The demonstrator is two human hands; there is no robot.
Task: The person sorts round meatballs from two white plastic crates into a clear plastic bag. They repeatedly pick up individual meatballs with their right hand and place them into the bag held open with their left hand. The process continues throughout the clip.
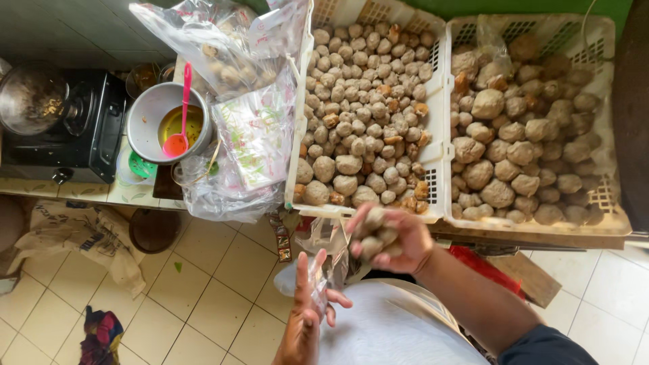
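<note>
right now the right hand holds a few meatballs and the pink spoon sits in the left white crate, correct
Not quite. The head view shows the pink spoon in the metal bowl, not a crate. The right hand does hold a few meatballs.

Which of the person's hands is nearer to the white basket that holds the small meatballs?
Right. The right hand, full of meatballs, is just below the front rim of the white basket. The left hand is lower, holding a clear plastic bag.

a black stove (74, 128) carries a glass-lidded pot (30, 98). just beside it a metal bowl (152, 108) holds a pink spoon (181, 118). crumpled plastic bags (236, 155) lie next to the bowl. a sack (74, 236) lies on the tiled floor (203, 290).
</note>
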